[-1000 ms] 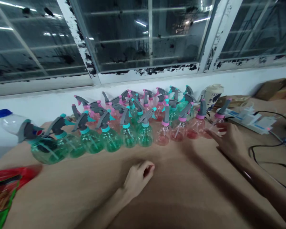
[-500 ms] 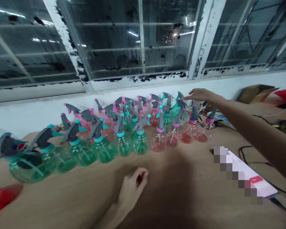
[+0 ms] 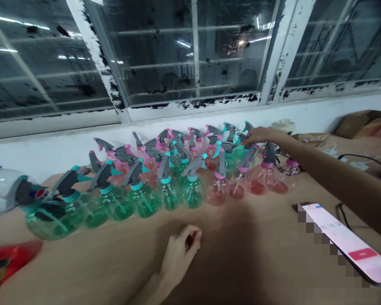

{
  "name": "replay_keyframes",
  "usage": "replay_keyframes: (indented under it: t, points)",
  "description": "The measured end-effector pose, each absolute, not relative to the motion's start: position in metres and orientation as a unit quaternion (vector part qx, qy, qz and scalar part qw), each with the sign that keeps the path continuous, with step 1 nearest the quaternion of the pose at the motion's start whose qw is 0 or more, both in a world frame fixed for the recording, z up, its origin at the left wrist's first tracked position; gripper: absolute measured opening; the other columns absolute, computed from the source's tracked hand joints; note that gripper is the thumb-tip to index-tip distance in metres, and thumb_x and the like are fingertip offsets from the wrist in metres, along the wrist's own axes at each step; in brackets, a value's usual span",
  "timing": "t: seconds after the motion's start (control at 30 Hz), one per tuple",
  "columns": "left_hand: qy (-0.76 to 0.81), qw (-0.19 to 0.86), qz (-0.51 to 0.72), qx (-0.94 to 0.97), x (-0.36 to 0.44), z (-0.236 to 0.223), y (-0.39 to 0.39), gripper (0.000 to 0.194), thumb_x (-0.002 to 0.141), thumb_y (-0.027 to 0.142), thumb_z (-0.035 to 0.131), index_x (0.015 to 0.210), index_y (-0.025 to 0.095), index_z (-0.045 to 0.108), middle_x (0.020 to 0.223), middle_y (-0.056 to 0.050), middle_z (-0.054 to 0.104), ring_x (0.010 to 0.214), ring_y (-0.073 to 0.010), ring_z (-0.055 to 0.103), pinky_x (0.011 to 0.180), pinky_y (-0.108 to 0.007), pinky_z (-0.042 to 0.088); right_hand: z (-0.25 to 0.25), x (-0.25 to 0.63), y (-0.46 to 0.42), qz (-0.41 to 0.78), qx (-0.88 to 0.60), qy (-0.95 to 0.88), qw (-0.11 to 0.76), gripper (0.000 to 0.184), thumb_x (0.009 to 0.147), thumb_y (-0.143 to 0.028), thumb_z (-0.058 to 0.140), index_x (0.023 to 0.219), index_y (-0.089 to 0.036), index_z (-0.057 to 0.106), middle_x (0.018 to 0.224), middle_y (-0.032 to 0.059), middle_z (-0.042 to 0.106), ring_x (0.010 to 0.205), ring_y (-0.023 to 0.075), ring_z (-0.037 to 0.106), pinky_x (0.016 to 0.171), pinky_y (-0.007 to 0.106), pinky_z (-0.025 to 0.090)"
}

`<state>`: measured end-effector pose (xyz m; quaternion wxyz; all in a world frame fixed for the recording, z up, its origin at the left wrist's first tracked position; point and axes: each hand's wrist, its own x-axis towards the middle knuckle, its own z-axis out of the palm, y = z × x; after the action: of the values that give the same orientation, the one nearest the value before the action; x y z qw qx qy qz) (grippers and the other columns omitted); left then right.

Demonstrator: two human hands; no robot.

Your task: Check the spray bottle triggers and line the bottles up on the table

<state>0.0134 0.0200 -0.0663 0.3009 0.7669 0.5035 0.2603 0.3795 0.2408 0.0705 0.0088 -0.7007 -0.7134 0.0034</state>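
Rows of small spray bottles stand on a brown table below a window: green ones with teal collars on the left, pink ones on the right, all with grey triggers. My right hand reaches over the back rows and touches the trigger heads there; its fingers look curled, and what they grip is hidden. My left hand rests on the table in front of the bottles, fingers loosely curled, holding nothing.
A phone with a lit screen lies at the right near my forearm. Black cables and a cardboard box sit at the far right. A red bag lies at the left edge, a clear bottle above it.
My right hand has gone from the front pink bottles up to the back rows, then dropped onto the trigger heads there. The left hand has stayed put. The phone has come into view.
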Motion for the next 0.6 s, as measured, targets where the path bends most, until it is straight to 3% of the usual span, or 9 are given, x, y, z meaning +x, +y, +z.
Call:
replay_keyframes:
  t: [0.13, 0.4, 0.6]
  points:
    - [0.504, 0.304, 0.257, 0.767, 0.013, -0.068, 0.021, 0.023, 0.092, 0.034, 0.040, 0.088, 0.021, 0.058, 0.061, 0.004, 0.059, 0.056, -0.0125, 0.058, 0.056, -0.021, 0.042, 0.074, 0.372, 0.239, 0.024, -0.704, -0.708, -0.040, 0.048, 0.077, -0.056, 0.054, 0.066, -0.012, 0.069, 0.065, 0.0140, 0.064, 0.079, 0.0318, 0.062, 0.073, 0.040, 0.044]
    - [0.502, 0.302, 0.247, 0.771, 0.013, -0.068, 0.021, 0.024, 0.092, 0.036, 0.039, 0.087, 0.022, 0.058, 0.063, 0.003, 0.061, 0.057, -0.0129, 0.059, 0.057, -0.022, 0.044, 0.079, 0.353, 0.231, 0.043, -0.683, -0.728, -0.046, 0.042, 0.079, -0.053, 0.053, 0.064, -0.016, 0.066, 0.068, 0.0097, 0.065, 0.079, 0.0280, 0.061, 0.072, 0.038, 0.042]
    - [0.493, 0.291, 0.259, 0.778, 0.012, -0.070, 0.021, 0.024, 0.092, 0.035, 0.039, 0.087, 0.021, 0.058, 0.063, 0.003, 0.063, 0.058, -0.0131, 0.060, 0.055, -0.022, 0.044, 0.077, 0.343, 0.226, 0.054, -0.668, -0.742, -0.036, 0.054, 0.083, -0.059, 0.045, 0.062, -0.013, 0.060, 0.071, 0.0118, 0.065, 0.075, 0.0228, 0.058, 0.070, 0.034, 0.041]
